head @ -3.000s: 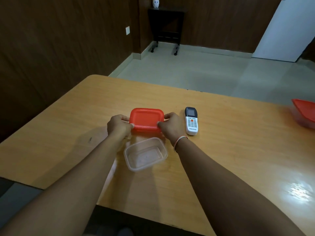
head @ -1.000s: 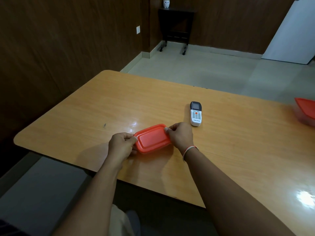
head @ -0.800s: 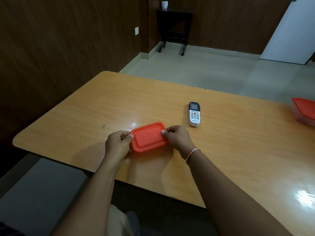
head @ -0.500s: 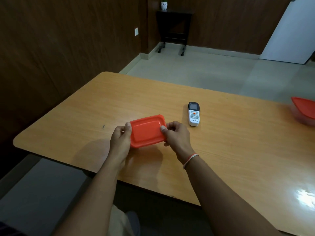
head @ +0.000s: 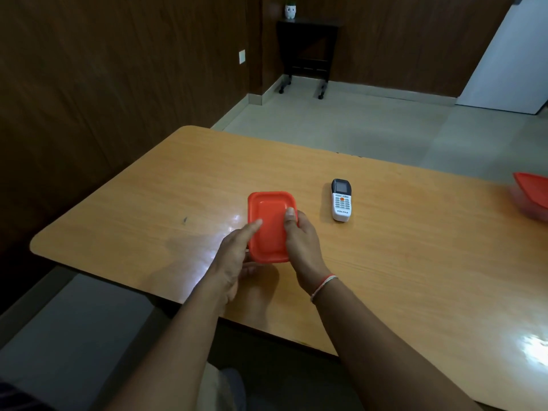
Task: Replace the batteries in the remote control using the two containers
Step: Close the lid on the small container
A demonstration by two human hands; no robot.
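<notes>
Near the worktop's (head: pixel 148 209) front edge, an orange-lidded container (head: pixel 269 223) is clasped between left hand (head: pixel 234 256) and right hand (head: pixel 299 241), each grip closed on it.

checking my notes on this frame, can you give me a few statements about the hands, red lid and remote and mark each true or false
1. Both hands hold the red-lidded container. True: left hand and right hand grip its sides.
2. The remote lies face down. False: its screen and buttons face up.
3. The remote is apart from the right hand. True.
4. A second red-lidded container stands beside the remote. False: it is at the table's far right edge.
5. The held container is open. False: its lid is on.
</notes>
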